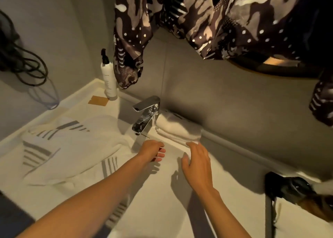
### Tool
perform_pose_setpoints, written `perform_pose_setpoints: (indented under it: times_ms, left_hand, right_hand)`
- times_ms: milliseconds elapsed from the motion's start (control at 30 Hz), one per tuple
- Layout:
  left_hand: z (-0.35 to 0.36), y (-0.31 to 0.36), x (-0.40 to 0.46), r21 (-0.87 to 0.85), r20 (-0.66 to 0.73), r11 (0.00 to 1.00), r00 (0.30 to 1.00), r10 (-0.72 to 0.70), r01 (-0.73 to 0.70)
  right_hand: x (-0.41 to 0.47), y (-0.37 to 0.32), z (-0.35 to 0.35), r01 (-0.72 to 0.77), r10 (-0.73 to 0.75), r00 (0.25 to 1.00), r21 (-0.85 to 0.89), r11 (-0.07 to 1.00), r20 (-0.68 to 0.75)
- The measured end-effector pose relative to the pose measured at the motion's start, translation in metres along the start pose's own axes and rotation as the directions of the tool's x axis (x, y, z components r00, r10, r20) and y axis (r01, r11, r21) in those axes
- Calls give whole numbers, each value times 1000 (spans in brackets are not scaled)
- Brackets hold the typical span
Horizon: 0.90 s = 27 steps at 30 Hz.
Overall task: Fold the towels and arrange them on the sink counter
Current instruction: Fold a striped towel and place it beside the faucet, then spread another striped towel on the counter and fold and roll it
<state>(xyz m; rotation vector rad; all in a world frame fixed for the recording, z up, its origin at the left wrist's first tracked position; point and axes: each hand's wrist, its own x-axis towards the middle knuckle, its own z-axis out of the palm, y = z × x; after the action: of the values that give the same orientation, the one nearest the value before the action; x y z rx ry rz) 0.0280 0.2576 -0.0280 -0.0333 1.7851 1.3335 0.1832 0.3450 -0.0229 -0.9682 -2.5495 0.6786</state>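
A folded white towel (177, 128) lies on the sink counter (234, 176) against the back wall, just right of the faucet. My right hand (197, 161) hovers at its near edge, fingers straight, fingertips touching or nearly touching the towel. My left hand (153, 150) is in front of the faucet with its fingers curled under; it holds nothing that I can see. A larger white towel with grey stripes (72, 147) lies loosely spread over the left part of the counter and the basin.
A chrome faucet (146, 114) stands at the back centre. A white pump bottle (109, 79) is in the left corner beside a brown card (98, 100). Patterned dark clothing (216, 17) hangs above. A black hair dryer (288, 187) lies at right; black cables (19, 61) hang left.
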Motion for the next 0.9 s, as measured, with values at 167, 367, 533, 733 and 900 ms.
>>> perform_pose_setpoints:
  times_ms: [167, 367, 533, 733, 900]
  left_hand:
    - [-55, -21, -65, 167, -46, 982, 995, 91, -82]
    - [-146, -49, -96, 223, -244, 974, 966, 80, -24]
    - [-215, -76, -87, 784, -152, 620, 961, 232, -26]
    - [-290, -123, -38, 996, -65, 77, 953, 295, 44]
    - [-318, -134, -1, 990, -135, 1, 944, 301, 142]
  right_hand:
    - [-24, -34, 6, -11, 10, 994, 5, 1000, 110]
    - [-56, -86, 35, 38, -53, 960, 60, 997, 276]
    - [-52, -123, 70, 21, -27, 935, 21, 1000, 355]
    - [-73, -149, 173, -456, 402, 655, -90, 886, 640]
    - [-91, -155, 236, -596, 560, 550, -178, 783, 620]
